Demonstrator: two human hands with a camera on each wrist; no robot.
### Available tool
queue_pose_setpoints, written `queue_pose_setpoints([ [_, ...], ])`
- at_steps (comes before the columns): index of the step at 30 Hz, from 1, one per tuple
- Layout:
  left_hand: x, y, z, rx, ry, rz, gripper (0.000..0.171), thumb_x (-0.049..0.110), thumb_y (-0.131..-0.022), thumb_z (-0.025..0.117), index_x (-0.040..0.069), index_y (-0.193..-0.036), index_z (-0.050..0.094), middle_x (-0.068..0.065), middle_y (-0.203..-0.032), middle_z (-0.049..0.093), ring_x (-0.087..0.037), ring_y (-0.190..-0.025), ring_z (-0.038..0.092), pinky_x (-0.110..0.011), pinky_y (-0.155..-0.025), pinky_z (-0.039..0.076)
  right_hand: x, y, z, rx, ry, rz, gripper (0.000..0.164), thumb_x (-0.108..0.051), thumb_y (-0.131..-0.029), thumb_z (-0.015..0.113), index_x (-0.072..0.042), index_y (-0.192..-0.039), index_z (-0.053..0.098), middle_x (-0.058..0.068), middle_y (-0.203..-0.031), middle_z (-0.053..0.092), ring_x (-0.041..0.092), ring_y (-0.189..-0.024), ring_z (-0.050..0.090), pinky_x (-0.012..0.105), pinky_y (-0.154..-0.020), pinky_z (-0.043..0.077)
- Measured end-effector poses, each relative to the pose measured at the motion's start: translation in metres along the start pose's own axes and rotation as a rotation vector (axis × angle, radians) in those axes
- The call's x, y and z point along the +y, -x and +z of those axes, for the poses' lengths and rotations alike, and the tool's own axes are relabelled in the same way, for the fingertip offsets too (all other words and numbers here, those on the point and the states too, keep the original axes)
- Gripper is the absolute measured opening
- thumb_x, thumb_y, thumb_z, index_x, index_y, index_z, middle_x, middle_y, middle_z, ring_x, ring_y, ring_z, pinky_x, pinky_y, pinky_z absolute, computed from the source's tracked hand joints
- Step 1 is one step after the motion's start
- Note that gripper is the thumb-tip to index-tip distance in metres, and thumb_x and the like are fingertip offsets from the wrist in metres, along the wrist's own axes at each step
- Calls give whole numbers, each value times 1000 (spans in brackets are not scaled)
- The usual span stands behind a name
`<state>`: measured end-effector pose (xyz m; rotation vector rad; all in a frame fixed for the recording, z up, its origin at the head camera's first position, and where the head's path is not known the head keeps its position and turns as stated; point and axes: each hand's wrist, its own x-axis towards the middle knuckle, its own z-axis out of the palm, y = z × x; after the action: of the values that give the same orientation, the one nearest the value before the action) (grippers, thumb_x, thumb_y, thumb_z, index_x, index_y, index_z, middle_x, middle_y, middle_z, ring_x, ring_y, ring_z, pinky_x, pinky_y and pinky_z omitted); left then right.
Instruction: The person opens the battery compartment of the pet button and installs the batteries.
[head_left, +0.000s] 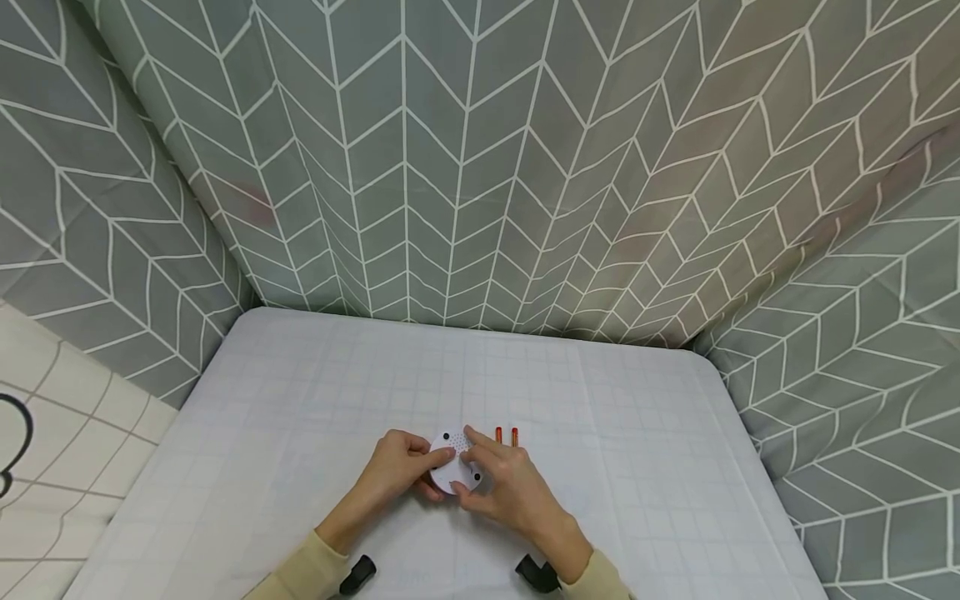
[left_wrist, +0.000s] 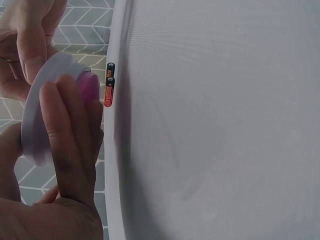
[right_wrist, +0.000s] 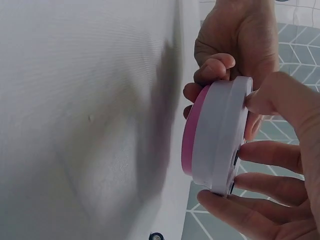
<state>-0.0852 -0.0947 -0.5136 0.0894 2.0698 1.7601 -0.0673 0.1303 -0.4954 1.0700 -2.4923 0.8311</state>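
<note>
Cream L sleeve (head_left: 303, 573) sits nearest cam; L hand (head_left: 401, 465) pinches one side of the round white-and-pink plastic unit (head_left: 444, 478), held btwn hands over the white table (head_left: 262, 400). R hand (head_left: 510, 482) has thumb & fingertips curled on its opp. rim, w/ two batteries (head_left: 514, 437) just beyond. Prob. light, stiff, slightly slick; best gripped by rim.

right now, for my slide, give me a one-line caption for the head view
Two hands hold a round white device over a white-covered table, with two batteries lying nearby.
</note>
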Motion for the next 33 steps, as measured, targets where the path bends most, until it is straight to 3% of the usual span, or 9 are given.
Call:
queue_pose_setpoints([
  [10,0,0,0,-22,14,15,39,34,-96,79,-1,-80,71,-14,-62,73,-25,-53,74,-33,-56,61,-2,1,3,42,112,-44,33,-21,-78,86,-8,-106,75,10,-118,79,25,-112,76,43,-79,65],
  [27,-2,0,0,-20,48,9,41,35,-95,79,-3,-83,73,-14,-63,74,-26,-54,75,-34,-58,62,1,2,2,57,113,-71,26,-22,-80,85,-10,-101,76,10,-120,79,23,-111,77,38,-82,65],
  [33,-1,0,0,-25,54,10,40,36,-95,80,-2,-85,74,-14,-65,75,-25,-55,75,-35,-59,63,5,3,2,102,65,-89,32,-33,-85,90,-9,-102,77,9,-120,78,22,-109,77,33,-85,64],
])
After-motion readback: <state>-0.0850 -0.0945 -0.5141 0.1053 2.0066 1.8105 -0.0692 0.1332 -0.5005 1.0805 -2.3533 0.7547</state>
